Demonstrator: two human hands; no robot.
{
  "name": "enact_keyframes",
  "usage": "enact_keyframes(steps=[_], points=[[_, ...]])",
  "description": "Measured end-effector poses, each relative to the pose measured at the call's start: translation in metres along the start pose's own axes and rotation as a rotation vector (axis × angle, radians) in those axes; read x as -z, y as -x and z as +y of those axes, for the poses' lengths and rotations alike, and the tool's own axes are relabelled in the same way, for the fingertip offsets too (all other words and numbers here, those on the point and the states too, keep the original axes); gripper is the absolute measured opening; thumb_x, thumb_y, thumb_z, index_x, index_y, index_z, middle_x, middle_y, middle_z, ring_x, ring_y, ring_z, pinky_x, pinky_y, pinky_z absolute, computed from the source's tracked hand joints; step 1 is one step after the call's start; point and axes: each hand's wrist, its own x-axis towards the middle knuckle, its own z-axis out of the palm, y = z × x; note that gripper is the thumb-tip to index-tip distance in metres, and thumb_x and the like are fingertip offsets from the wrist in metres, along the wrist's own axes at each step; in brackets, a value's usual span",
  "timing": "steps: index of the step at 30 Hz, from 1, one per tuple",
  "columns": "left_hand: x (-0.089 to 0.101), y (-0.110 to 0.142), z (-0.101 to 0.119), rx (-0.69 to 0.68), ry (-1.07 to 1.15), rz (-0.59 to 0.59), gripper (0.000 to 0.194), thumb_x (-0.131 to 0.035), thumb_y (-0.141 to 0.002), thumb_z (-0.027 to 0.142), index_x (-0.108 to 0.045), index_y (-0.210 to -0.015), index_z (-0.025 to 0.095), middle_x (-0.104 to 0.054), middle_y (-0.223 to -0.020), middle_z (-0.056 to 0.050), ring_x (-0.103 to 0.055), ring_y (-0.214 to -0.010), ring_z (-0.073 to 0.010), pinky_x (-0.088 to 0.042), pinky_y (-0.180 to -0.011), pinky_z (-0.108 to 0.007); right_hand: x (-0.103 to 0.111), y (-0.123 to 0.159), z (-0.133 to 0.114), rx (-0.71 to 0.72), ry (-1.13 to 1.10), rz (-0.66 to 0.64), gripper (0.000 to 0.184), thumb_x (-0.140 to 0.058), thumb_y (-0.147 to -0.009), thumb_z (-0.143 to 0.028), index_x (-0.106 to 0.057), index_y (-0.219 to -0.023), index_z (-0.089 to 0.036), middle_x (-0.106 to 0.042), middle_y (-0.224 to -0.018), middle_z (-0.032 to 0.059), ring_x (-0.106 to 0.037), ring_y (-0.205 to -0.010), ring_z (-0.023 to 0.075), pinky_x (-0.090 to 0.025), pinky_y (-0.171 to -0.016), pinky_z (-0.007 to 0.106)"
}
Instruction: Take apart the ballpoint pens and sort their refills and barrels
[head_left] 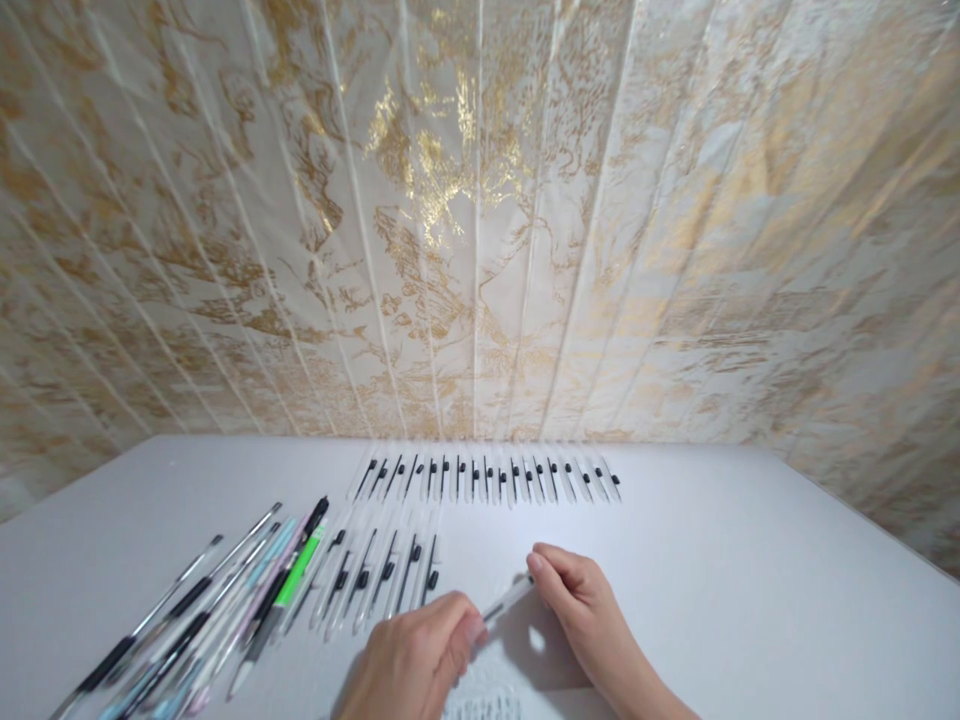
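Low in the middle of the head view, a slim clear pen (pixel 510 600) is stretched between my two hands, slanting up to the right. My left hand (pixel 424 655) pinches its lower left end, with thumb and fingers closed. The thumb and curled fingers of my right hand (pixel 581 600) grip its upper right end, where a dark bit shows. Just left of my left hand lies a short row of clear pen pieces (pixel 386 570) with dark refills and black caps. The pen's ends are partly hidden by my fingers.
A longer row of similar clear and black pieces (pixel 487 480) runs along the back of the white table (pixel 750 580). Mixed pens (pixel 202 620), one bright green, lie heaped at left. Printed clear plastic (pixel 484 708) shows at the bottom edge. A gold-patterned curtain (pixel 465 220) hangs behind.
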Motion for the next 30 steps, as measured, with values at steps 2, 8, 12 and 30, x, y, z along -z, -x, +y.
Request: enact_keyframes(steps=[2, 8, 12, 30], points=[[-0.002, 0.001, -0.002, 0.004, 0.008, 0.053, 0.019, -0.043, -0.093, 0.037, -0.055, -0.102, 0.025, -0.066, -0.086, 0.000, -0.063, -0.073, -0.0158, -0.042, -0.065, -0.023, 0.000, 0.000, 0.001, -0.009, -0.004, 0.005, 0.046, -0.043, -0.086, -0.055, -0.027, -0.057, -0.023, -0.024, -0.057, -0.0062, -0.026, -0.054, 0.0109, -0.023, -0.052, 0.026], [-0.001, 0.001, 0.001, 0.039, -0.023, 0.036, 0.029, -0.032, -0.097, 0.036, -0.048, -0.077, 0.024, -0.057, -0.065, 0.003, -0.052, -0.055, -0.0136, -0.034, -0.055, -0.023, 0.001, 0.000, -0.001, -0.040, -0.033, 0.010, 0.052, -0.044, -0.086, -0.062, -0.026, -0.056, -0.023, -0.023, -0.055, -0.0062, -0.024, -0.053, 0.0107, -0.022, -0.051, 0.027], [-0.003, 0.003, 0.001, 0.026, 0.032, 0.034, 0.024, -0.035, -0.096, 0.039, -0.054, -0.091, 0.025, -0.063, -0.073, 0.001, -0.058, -0.062, -0.0157, -0.037, -0.059, -0.023, 0.001, 0.000, -0.001, -0.015, -0.036, 0.015, 0.051, -0.044, -0.085, -0.062, -0.027, -0.057, -0.023, -0.025, -0.057, -0.0060, -0.027, -0.053, 0.0112, -0.023, -0.052, 0.026], [0.001, -0.005, 0.009, 0.422, 0.881, -0.247, 0.052, -0.040, -0.084, 0.073, -0.049, -0.092, 0.023, -0.031, -0.052, 0.013, -0.017, -0.039, -0.0054, -0.013, -0.039, -0.018, 0.001, -0.001, -0.011, -0.174, -0.639, -0.052, 0.025, -0.055, -0.087, -0.047, -0.049, -0.089, -0.023, -0.042, -0.068, -0.0055, -0.033, -0.054, 0.0103, -0.026, -0.048, 0.023]])
